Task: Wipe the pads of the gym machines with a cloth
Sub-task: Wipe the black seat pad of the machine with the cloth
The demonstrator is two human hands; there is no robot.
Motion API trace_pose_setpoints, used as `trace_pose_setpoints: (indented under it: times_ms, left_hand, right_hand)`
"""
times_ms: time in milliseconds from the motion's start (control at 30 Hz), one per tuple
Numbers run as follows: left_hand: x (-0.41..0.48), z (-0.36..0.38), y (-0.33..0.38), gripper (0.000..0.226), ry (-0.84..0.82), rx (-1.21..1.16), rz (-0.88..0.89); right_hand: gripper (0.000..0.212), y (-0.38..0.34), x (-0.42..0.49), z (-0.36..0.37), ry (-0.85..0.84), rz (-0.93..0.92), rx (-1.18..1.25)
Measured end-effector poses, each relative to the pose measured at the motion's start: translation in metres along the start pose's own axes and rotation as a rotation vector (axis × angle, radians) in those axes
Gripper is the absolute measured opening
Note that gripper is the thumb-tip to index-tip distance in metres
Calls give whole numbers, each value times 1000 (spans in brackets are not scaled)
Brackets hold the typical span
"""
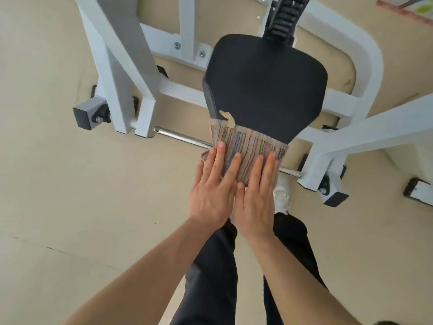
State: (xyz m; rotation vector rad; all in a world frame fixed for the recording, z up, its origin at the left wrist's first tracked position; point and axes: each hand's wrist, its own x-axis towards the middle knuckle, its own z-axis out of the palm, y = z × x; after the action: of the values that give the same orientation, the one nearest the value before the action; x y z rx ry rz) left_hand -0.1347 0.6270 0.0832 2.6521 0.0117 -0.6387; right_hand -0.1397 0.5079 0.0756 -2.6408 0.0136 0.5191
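A white metal frame (pixel 121 73) stands on a beige floor (pixel 46 184). A chrome bar (pixel 180 136) runs between its feet. A black ribbed post (pixel 284 16) rises behind.

Both hands lie flat, fingers extended, side by side on a striped cloth (pixel 248 148) draped over the near edge of the black seat pad (pixel 264 87): left hand (pixel 212 193), right hand (pixel 256 200). White machine frame (pixel 121 73) surrounds the pad.
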Motion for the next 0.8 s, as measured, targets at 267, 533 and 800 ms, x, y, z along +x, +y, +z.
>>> trace_pose_setpoints:
  times_ms: [267, 533, 800]
  left_hand:
    - [76, -46, -13, 60, -188, 380, 450]
    - [159, -40, 43, 57, -198, 431, 500]
    - [118, -45, 27, 60, -226, 448, 491]
  right_hand:
    - [63, -24, 34, 10, 262, 305, 1004]
    - [63, 29, 129, -5, 369, 448, 1341]
    - [54, 0, 89, 0, 345, 409, 1393]
